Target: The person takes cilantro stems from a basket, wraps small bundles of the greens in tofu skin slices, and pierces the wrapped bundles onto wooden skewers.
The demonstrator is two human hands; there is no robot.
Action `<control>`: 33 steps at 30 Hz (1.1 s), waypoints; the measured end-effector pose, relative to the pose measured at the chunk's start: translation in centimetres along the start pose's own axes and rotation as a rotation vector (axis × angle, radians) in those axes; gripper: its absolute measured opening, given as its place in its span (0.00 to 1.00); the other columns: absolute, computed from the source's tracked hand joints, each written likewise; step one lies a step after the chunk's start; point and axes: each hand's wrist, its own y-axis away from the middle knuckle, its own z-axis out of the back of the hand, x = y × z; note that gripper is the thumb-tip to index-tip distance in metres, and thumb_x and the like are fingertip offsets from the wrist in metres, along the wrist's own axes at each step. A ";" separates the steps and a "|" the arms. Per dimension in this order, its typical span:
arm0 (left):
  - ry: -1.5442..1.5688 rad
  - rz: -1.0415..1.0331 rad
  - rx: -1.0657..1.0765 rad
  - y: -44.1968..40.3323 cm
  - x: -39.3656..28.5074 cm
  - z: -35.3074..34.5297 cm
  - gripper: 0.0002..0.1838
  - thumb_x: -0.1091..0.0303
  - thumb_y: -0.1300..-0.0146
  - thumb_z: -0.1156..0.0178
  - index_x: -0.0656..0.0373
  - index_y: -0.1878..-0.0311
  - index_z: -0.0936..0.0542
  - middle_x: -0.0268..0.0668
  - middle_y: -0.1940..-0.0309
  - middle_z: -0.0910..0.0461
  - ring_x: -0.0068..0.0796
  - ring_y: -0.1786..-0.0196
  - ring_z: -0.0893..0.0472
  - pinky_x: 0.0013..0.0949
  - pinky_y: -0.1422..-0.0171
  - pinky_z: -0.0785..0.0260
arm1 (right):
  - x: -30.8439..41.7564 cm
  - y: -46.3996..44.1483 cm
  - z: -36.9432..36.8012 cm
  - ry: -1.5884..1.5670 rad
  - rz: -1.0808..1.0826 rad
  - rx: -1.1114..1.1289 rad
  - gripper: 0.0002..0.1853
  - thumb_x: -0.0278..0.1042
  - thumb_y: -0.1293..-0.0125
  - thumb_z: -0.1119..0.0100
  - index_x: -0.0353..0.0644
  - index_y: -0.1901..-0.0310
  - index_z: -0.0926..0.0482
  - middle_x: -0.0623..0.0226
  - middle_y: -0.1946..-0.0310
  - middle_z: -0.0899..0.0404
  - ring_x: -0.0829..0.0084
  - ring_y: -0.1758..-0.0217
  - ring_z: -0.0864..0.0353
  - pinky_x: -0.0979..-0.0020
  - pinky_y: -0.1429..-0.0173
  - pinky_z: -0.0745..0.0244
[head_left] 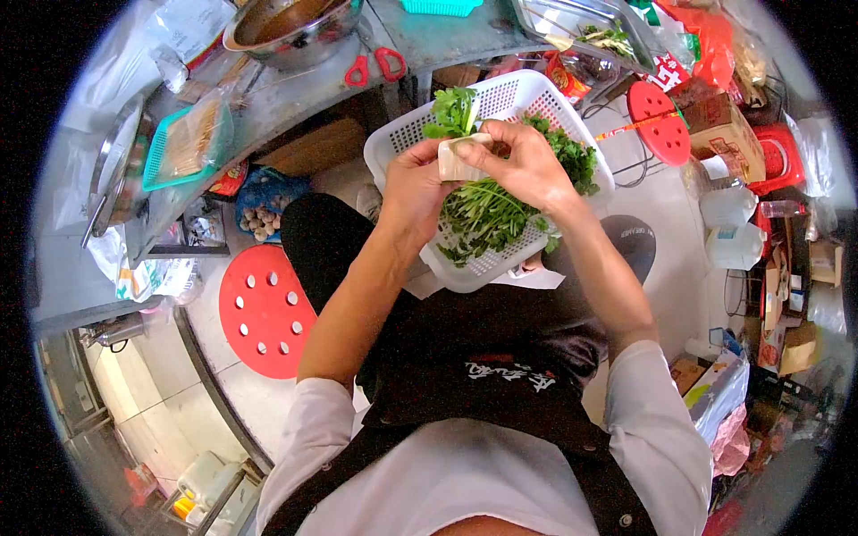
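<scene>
Over a white plastic basket [399, 130], both hands work on a pale, thin sheet [454, 163] that looks like tofu skin, wrapped around a small bunch of leafy greens [456, 109]. The leaves stick out beyond the roll's far end. My left hand [414, 186] is closed on the roll's left side. My right hand [525, 165] pinches it from the right, thumb on top. Loose cilantro [487, 214] fills the basket beneath, stems pointing toward the hands and leaves spreading to the right and front. The basket rests at my lap, over my knees.
On the grey counter [308, 103] are red-handled scissors [390, 64], a metal bowl [295, 45] and a turquoise tray [159, 161] of wooden skewers. Red stools [268, 308] stand left and right. Plastic jugs [735, 246] and cardboard boxes [728, 138] crowd the right side.
</scene>
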 end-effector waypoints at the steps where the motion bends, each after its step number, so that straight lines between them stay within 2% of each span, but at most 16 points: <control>1: 0.006 -0.008 -0.012 0.2 -0.1 -0.3 0.11 0.74 0.43 0.41 0.62 0.55 0.23 0.35 0.60 0.21 0.28 0.57 0.21 0.34 0.52 0.28 | 0.0 0.1 -0.1 -0.026 -0.019 -0.009 0.21 0.52 0.45 0.37 0.37 0.72 0.22 0.61 0.80 0.24 0.73 0.77 0.26 0.68 0.69 0.30; 4: 0.105 -0.060 -0.036 0.4 0.0 -0.9 0.07 0.75 0.45 0.38 0.62 0.62 0.21 0.34 0.65 0.20 0.24 0.64 0.21 0.28 0.57 0.28 | -0.3 0.0 -0.2 -0.073 -0.018 -0.062 0.22 0.53 0.45 0.37 0.36 0.73 0.21 0.64 0.83 0.25 0.77 0.79 0.29 0.70 0.72 0.32; 7: 0.094 -0.078 -0.053 0.5 -0.1 -1.2 0.06 0.75 0.44 0.39 0.62 0.62 0.21 0.33 0.65 0.20 0.22 0.63 0.22 0.27 0.56 0.29 | -0.3 0.0 -0.4 -0.164 -0.024 -0.088 0.21 0.51 0.44 0.37 0.36 0.73 0.21 0.66 0.83 0.24 0.79 0.79 0.30 0.71 0.73 0.33; 13: 0.064 -0.193 0.072 1.0 -0.6 -1.6 0.06 0.76 0.42 0.41 0.62 0.61 0.21 0.31 0.64 0.21 0.18 0.63 0.24 0.23 0.58 0.32 | 0.3 -0.1 -0.1 -0.208 -0.019 -0.111 0.20 0.50 0.44 0.36 0.36 0.71 0.20 0.67 0.80 0.23 0.82 0.77 0.29 0.73 0.71 0.32; 16: -0.081 -0.212 0.050 1.4 -1.3 -2.0 0.08 0.74 0.41 0.42 0.62 0.58 0.22 0.30 0.65 0.22 0.16 0.64 0.25 0.21 0.58 0.33 | 1.0 0.0 -0.1 -0.226 -0.017 -0.135 0.20 0.49 0.44 0.36 0.35 0.71 0.20 0.67 0.79 0.22 0.82 0.76 0.29 0.73 0.70 0.32; 19: -0.096 -0.289 0.078 1.5 -1.4 -2.0 0.09 0.70 0.37 0.44 0.62 0.57 0.22 0.28 0.65 0.23 0.15 0.65 0.26 0.20 0.58 0.35 | 1.6 0.1 0.2 -0.197 -0.026 -0.144 0.20 0.49 0.44 0.36 0.35 0.71 0.20 0.66 0.80 0.22 0.81 0.75 0.28 0.73 0.69 0.31; 21: -0.073 -0.259 0.028 1.5 -1.3 -1.5 0.10 0.68 0.36 0.45 0.62 0.56 0.22 0.27 0.66 0.23 0.14 0.65 0.27 0.20 0.58 0.35 | 1.7 0.1 0.3 -0.179 -0.029 -0.153 0.20 0.49 0.44 0.36 0.35 0.71 0.20 0.66 0.80 0.22 0.81 0.76 0.28 0.73 0.69 0.31; 26: -0.146 -0.329 0.057 2.2 -1.9 -2.1 0.11 0.64 0.35 0.44 0.62 0.57 0.21 0.27 0.67 0.23 0.13 0.66 0.28 0.20 0.58 0.36 | 2.0 0.2 0.0 -0.157 -0.037 -0.186 0.22 0.51 0.45 0.36 0.35 0.74 0.22 0.64 0.81 0.23 0.81 0.77 0.29 0.72 0.71 0.32; 29: -0.133 -0.280 0.031 2.2 -2.1 -2.2 0.11 0.64 0.37 0.43 0.62 0.59 0.21 0.27 0.68 0.23 0.14 0.66 0.28 0.21 0.58 0.35 | 2.0 0.4 0.3 -0.106 -0.028 -0.144 0.18 0.46 0.43 0.36 0.36 0.73 0.22 0.69 0.81 0.24 0.82 0.76 0.30 0.74 0.71 0.33; 32: 0.021 -0.201 0.030 2.3 -2.4 -2.5 0.10 0.64 0.38 0.41 0.61 0.60 0.20 0.28 0.68 0.21 0.16 0.66 0.26 0.22 0.58 0.34 | 1.3 0.3 1.0 -0.407 0.048 0.031 0.12 0.39 0.42 0.36 0.39 0.71 0.22 0.75 0.79 0.25 0.85 0.74 0.31 0.78 0.70 0.34; 33: 0.063 -0.161 0.044 2.3 -2.5 -2.4 0.09 0.64 0.38 0.41 0.60 0.61 0.20 0.29 0.67 0.21 0.17 0.66 0.26 0.24 0.58 0.34 | 1.3 0.4 1.5 -0.457 0.036 0.094 0.07 0.34 0.42 0.36 0.41 0.70 0.22 0.79 0.77 0.27 0.87 0.71 0.31 0.81 0.67 0.35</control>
